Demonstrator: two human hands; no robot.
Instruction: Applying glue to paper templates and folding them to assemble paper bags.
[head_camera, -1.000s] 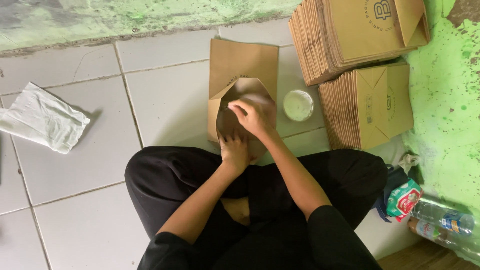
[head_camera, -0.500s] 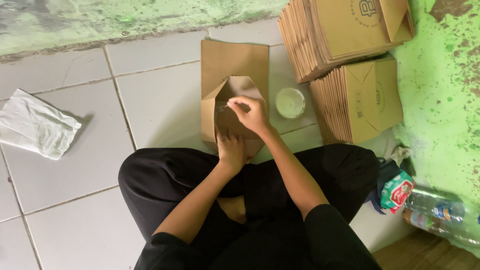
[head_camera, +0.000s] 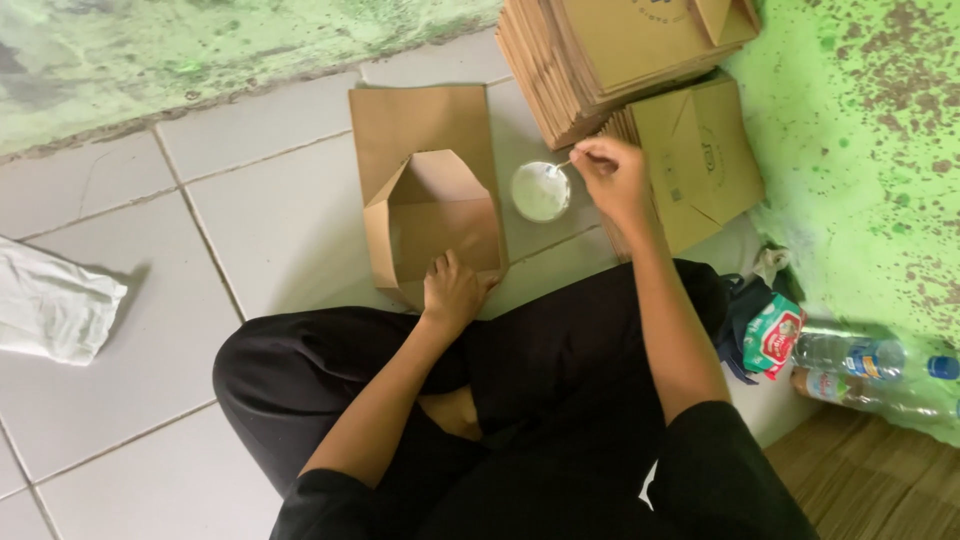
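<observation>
View from the head camera, looking down at a person sitting cross-legged in black clothing on a white tiled floor (head_camera: 150, 250).

A brown paper bag (head_camera: 430, 195) is lying flat on the tiles in front of the knees. Its long axis is running away from the person, with the folded bottom end nearest the body; there the flaps are standing open, forming a pocket with a pointed upper fold. The left hand (head_camera: 455, 292) is resting on the near edge of that pocket, fingers spread loosely and pressing down rather than gripping.

Just to the right of the bag, a small round white cup (head_camera: 540, 190) is sitting on the floor. The right hand (head_camera: 612, 178) is hovering beside it, its fingers pinching a thin stick (head_camera: 562, 165) whose tip is pointing left and down into the cup.

Beyond the right hand, a stack of flat brown bags (head_camera: 620, 50) is lying at the top of the frame, with a second, lower stack (head_camera: 700, 160) beside it, against a green-stained wall (head_camera: 860, 150).

At far right, a crumpled red, green and white packet (head_camera: 772, 335) is lying next to a clear plastic bottle (head_camera: 860, 360) resting on its side. At far left, a white cloth (head_camera: 50, 305) is lying crumpled on the tiles, well apart from the bag.
</observation>
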